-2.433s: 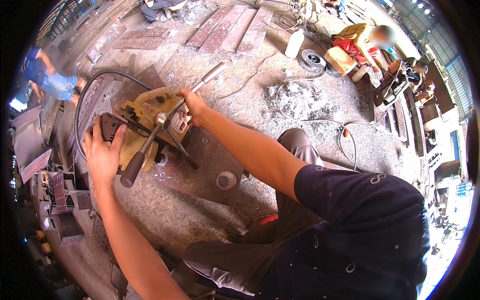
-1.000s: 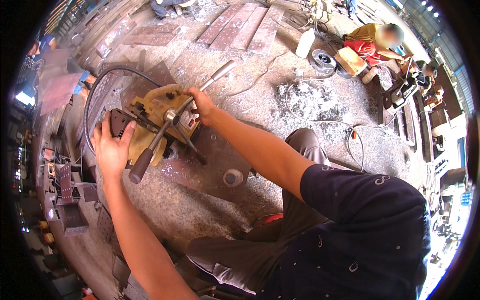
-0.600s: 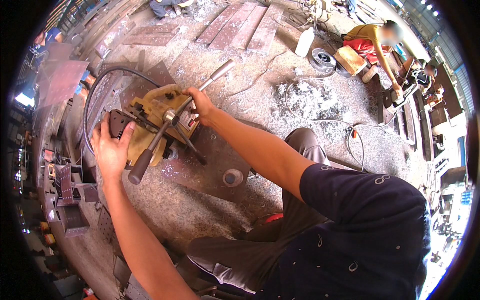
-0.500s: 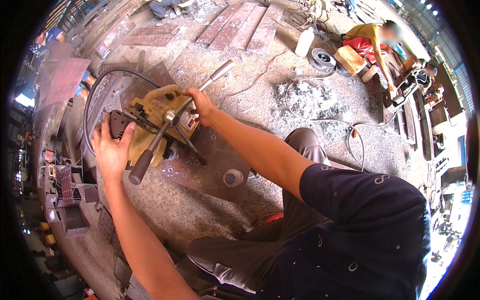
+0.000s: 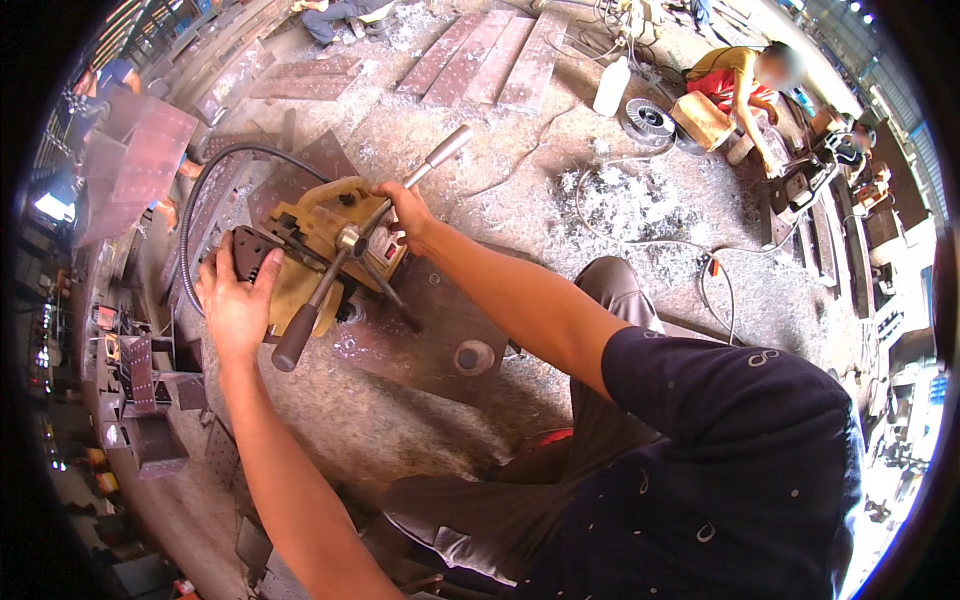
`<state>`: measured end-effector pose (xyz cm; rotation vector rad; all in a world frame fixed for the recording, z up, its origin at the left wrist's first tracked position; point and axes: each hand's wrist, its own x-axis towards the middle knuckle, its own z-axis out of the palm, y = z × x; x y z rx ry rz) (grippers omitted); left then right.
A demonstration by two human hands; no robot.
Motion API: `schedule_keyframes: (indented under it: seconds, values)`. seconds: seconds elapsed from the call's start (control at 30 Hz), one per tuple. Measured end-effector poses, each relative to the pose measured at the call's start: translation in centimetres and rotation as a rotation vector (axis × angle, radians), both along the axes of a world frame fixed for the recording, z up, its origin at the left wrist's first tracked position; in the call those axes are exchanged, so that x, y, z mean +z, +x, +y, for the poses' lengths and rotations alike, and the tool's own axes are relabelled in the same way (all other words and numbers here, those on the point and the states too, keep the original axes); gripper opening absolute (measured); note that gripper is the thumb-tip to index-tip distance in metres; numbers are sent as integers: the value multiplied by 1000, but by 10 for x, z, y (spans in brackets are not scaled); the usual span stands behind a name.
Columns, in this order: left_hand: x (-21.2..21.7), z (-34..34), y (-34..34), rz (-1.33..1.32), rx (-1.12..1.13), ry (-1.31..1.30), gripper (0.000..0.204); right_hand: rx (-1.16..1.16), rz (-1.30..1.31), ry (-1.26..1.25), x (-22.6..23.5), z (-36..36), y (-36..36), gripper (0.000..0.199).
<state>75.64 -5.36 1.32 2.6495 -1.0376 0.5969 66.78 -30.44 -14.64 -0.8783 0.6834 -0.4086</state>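
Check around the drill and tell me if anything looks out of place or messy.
Metal shavings lie strewn over the floor right of the drill, with a cable snaking through them. Smaller chips sit on the steel plate by the drill's base. The left hand presses on the drill body; the right hand grips a feed handle. Nothing looks damaged.

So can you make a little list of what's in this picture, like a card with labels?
Place: workshop floor with metal shavings
Machine: yellow drill on a steel plate
Left hand: flat on the drill's dark end
Right hand: on a feed lever
Hose: black, loops from the drill
Other person: crouched, far right
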Motion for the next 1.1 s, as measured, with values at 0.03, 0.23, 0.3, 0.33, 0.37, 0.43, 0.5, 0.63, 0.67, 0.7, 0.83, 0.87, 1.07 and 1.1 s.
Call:
schedule_keyframes:
  seconds: [0.03, 0.23, 0.3, 0.33, 0.37, 0.43, 0.5, 0.63, 0.67, 0.7, 0.83, 0.87, 1.07, 1.1]
  values:
    - [0, 0, -1, -1, 2, -6, 78, 14, 1, -29, 0, -2, -1, 90]
    - [43, -17, -61, 100, -15, -131, 60, -4, 1, -378, -26, -36, -52, 90]
    - [61, 15, -91, 192, 35, -22, 56, 131, 125, -443, -38, 10, -85, 73]
    - [60, 12, -104, 241, 23, 59, 56, 193, 262, -554, -57, 10, -111, 64]
    - [59, 3, -116, 290, -7, 134, 56, 145, 334, -691, -85, 17, -149, 54]
    - [58, -20, -130, 439, 25, 388, 56, 495, 406, -956, -150, 18, -220, 70]
    - [52, -28, -128, 492, 47, 539, 57, 766, 532, -1214, -177, 56, -261, 88]
    - [34, 0, -100, 477, 54, 589, 54, 641, 231, -1120, -149, 108, -241, 105]
    - [28, -9, -98, 487, 7, 578, 51, 611, 232, -1095, -157, 101, -242, 104]
    - [29, -16, -101, 635, 42, 495, 49, 588, 223, -1067, -160, 97, -239, 104]
    - [31, -19, -104, 900, 130, 270, 37, 730, 296, -1027, -150, 100, -227, 89]
    - [31, -16, -105, 869, 143, 284, 38, 798, 370, -1085, -140, 102, -223, 85]
    - [7, 2, -87, 730, 112, 237, 40, 1059, 613, -1078, -116, 113, -220, 78]
    - [9, -1, -90, 727, 107, 244, 40, 1091, 632, -1058, -117, 111, -221, 78]
